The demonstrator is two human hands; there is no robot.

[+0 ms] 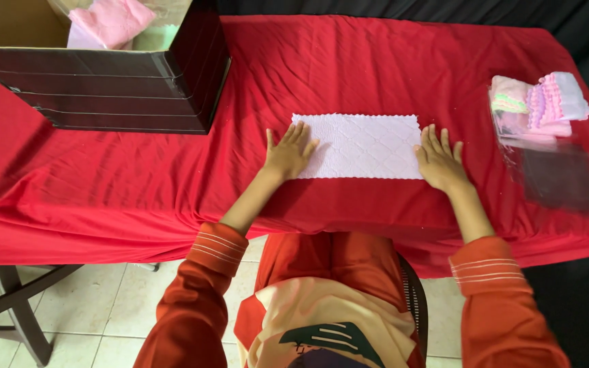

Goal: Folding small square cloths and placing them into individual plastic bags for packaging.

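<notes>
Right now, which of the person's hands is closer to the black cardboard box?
The left. The left hand lies flat on the left end of the white cloth, just right of the black cardboard box. The right hand rests at the cloth's far end.

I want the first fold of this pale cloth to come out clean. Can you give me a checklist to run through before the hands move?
1. Pale quilted cloth lies flat and spread on the red tablecloth: ok.
2. Left hand rests flat on the cloth's left end: ok.
3. Right hand rests flat at the right end: ok.
4. Nothing else lies on the cloth: ok.
5. Folded cloths and clear bags sit apart to the right: ok.
6. Cardboard box stands apart at the left: ok.
</notes>
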